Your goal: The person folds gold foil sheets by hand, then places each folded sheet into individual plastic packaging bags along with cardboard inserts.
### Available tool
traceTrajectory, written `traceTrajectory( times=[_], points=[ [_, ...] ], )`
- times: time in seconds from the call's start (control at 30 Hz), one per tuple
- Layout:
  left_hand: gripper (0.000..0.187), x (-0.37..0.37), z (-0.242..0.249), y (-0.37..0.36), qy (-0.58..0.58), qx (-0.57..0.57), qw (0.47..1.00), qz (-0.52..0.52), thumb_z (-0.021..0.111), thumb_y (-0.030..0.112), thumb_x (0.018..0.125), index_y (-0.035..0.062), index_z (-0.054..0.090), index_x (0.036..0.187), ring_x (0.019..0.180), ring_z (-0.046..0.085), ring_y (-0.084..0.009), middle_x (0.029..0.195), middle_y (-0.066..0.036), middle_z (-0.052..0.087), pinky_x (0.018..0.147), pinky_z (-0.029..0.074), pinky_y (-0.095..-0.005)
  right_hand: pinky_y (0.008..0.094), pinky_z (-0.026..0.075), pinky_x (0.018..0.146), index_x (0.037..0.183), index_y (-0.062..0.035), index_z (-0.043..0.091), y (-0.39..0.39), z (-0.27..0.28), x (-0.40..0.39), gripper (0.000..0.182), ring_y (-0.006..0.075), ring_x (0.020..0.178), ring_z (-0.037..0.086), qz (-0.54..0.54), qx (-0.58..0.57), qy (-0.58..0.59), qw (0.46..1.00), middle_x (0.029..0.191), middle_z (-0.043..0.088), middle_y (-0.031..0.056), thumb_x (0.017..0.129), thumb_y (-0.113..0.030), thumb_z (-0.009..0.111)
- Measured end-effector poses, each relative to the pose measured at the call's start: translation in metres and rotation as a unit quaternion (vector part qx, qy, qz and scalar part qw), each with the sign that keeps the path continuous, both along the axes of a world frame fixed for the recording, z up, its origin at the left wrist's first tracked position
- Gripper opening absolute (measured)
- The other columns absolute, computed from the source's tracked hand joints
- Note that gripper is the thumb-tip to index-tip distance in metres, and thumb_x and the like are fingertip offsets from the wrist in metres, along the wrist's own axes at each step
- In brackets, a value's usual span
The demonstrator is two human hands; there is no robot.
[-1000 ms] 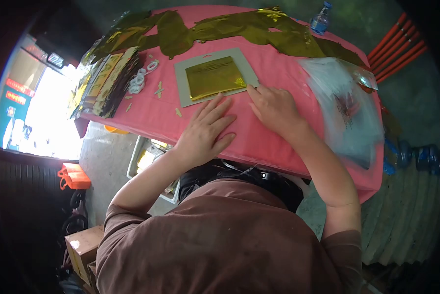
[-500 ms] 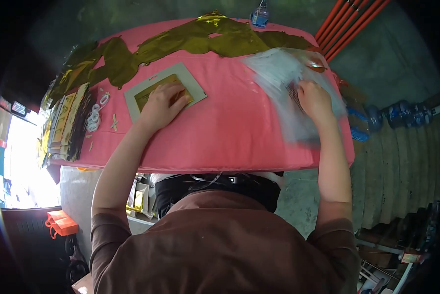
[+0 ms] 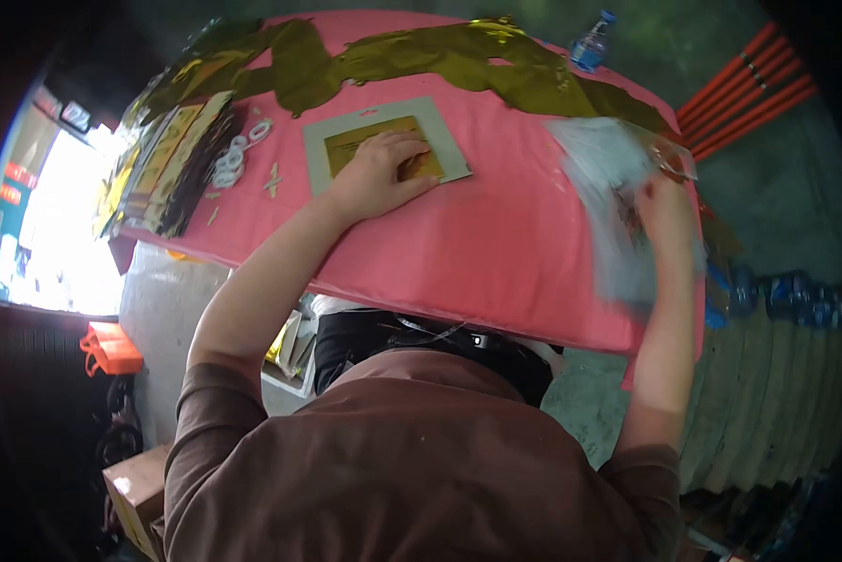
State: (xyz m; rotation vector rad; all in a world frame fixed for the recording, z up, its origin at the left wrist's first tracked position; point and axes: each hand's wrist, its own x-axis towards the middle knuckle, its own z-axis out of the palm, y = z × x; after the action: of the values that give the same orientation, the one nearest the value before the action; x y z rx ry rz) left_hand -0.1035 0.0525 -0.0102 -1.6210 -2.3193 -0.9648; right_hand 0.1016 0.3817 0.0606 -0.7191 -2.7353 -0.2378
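Observation:
My left hand [image 3: 380,176] rests on a grey card [image 3: 449,148] with a gold foil panel [image 3: 346,145] in its middle. Its fingers are bent over the foil and the thumb lies apart along the card's lower edge. On the right side of the table, several clear plastic bags [image 3: 608,155] lie in a loose stack. Over them is my right hand [image 3: 669,211], blurred by motion, with its fingers curled together at the bag's surface. Dark print shows on the plastic beside the fingertips.
Gold foil sheeting [image 3: 411,61] stretches along the far side of the pink-covered table [image 3: 439,253]. Packed cards [image 3: 172,164] are stacked at left, beside white rings [image 3: 229,164] and small scraps. A water bottle [image 3: 591,45] stands at the far edge; orange poles [image 3: 749,94] lean beyond.
The view has turned, so the table appears shifted right and tilted. My left hand stays on the card. My right hand remains at the plastic bags and is now more blurred.

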Motion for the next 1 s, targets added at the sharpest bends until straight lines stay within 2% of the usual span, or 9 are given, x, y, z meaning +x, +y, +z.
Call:
traceTrajectory(
  times=[0.1, 0.17, 0.23, 0.27, 0.33, 0.47, 0.57, 0.77, 1.0],
  points=[
    [0.033, 0.002, 0.006, 0.001, -0.039, -0.021, 0.999, 0.004, 0.065, 0.028, 0.076, 0.0017, 0.054, 0.094, 0.097, 0.055, -0.0316, 0.093, -0.014, 0.059, 0.087, 0.041, -0.0416, 0.0449, 0.048, 0.064, 0.08, -0.0014, 0.063, -0.04, 0.048, 0.036, 0.015, 0.0354, 0.071, 0.061, -0.057, 0.015, -0.039, 0.998, 0.076, 0.062, 0.0189, 0.077, -0.015, 0.058],
    [0.03, 0.002, 0.002, 0.002, -0.022, -0.009, 1.0, 0.013, 0.062, 0.026, 0.078, 0.0014, 0.052, 0.092, 0.094, 0.056, -0.0321, 0.089, -0.014, 0.058, 0.086, 0.041, -0.0416, 0.0423, 0.048, 0.061, 0.079, -0.0008, 0.062, -0.055, 0.071, 0.055, 0.014, 0.0339, 0.068, 0.062, -0.064, 0.021, -0.04, 0.997, 0.074, 0.062, 0.0181, 0.078, -0.015, 0.058],
    [0.028, 0.003, 0.0, 0.003, -0.004, 0.001, 1.0, 0.016, 0.06, 0.025, 0.08, 0.0011, 0.05, 0.089, 0.092, 0.056, -0.0325, 0.085, -0.014, 0.057, 0.084, 0.041, -0.0417, 0.0353, 0.047, 0.057, 0.077, 0.0005, 0.058, -0.078, 0.088, 0.062, 0.013, 0.0276, 0.063, 0.061, -0.03, -0.15, 0.042, 0.987, 0.069, 0.06, 0.0158, 0.078, -0.012, 0.06],
    [0.026, 0.004, 0.001, 0.003, 0.003, 0.002, 1.0, 0.016, 0.058, 0.024, 0.081, 0.0006, 0.05, 0.09, 0.092, 0.056, -0.0329, 0.086, -0.015, 0.057, 0.085, 0.041, -0.0419, 0.0353, 0.047, 0.057, 0.077, 0.0005, 0.058, -0.087, 0.084, 0.06, 0.013, 0.0276, 0.063, 0.061, -0.031, -0.15, 0.04, 0.987, 0.069, 0.06, 0.0158, 0.078, -0.012, 0.06],
    [0.025, 0.005, 0.001, 0.005, 0.009, 0.004, 1.0, 0.015, 0.056, 0.023, 0.082, 0.0002, 0.05, 0.091, 0.092, 0.056, -0.0334, 0.086, -0.015, 0.057, 0.085, 0.041, -0.042, 0.0237, 0.04, 0.054, 0.078, 0.0006, 0.057, -0.11, 0.069, 0.052, 0.01, 0.0099, 0.057, 0.051, 0.146, -0.352, 0.099, 0.919, 0.06, 0.051, 0.0051, 0.08, -0.008, 0.062],
    [0.025, 0.005, 0.0, 0.005, 0.005, -0.002, 1.0, 0.028, 0.053, 0.023, 0.084, -0.0002, 0.049, 0.093, 0.092, 0.056, -0.0341, 0.087, -0.016, 0.057, 0.086, 0.041, -0.043, 0.0322, 0.044, 0.053, 0.077, -0.0018, 0.056, -0.15, 0.017, 0.007, 0.01, 0.0227, 0.057, 0.059, 0.299, -0.211, 0.04, 0.93, 0.069, 0.058, 0.0104, 0.077, -0.009, 0.063],
    [0.025, 0.005, -0.002, 0.004, -0.008, -0.012, 0.999, 0.03, 0.052, 0.023, 0.085, -0.0001, 0.049, 0.093, 0.092, 0.055, -0.0347, 0.088, -0.017, 0.057, 0.087, 0.04, -0.0434, 0.0368, 0.046, 0.054, 0.073, -0.0031, 0.054, -0.165, 0.0, -0.021, 0.012, 0.0286, 0.063, 0.06, 0.305, -0.155, 0.038, 0.939, 0.072, 0.059, 0.0117, 0.076, -0.01, 0.063],
    [0.024, 0.008, 0.003, 0.004, -0.018, -0.012, 0.999, 0.032, 0.053, 0.023, 0.085, 0.0005, 0.049, 0.091, 0.094, 0.055, -0.035, 0.089, -0.018, 0.057, 0.087, 0.04, -0.0438, 0.0384, 0.049, 0.056, 0.07, -0.0043, 0.054, -0.169, -0.022, -0.054, 0.012, 0.028, 0.064, 0.062, 0.283, -0.019, -0.001, 0.959, 0.071, 0.061, 0.0114, 0.075, -0.013, 0.061],
    [0.027, 0.006, 0.003, 0.003, -0.021, -0.021, 0.999, 0.024, 0.057, 0.026, 0.082, 0.0008, 0.049, 0.087, 0.093, 0.056, -0.0348, 0.087, -0.017, 0.058, 0.086, 0.041, -0.0427, 0.0387, 0.05, 0.056, 0.073, -0.0052, 0.056, -0.178, -0.035, -0.079, 0.011, 0.0282, 0.063, 0.062, 0.285, 0.001, -0.023, 0.958, 0.071, 0.061, 0.0119, 0.075, -0.014, 0.062]
  ],
)
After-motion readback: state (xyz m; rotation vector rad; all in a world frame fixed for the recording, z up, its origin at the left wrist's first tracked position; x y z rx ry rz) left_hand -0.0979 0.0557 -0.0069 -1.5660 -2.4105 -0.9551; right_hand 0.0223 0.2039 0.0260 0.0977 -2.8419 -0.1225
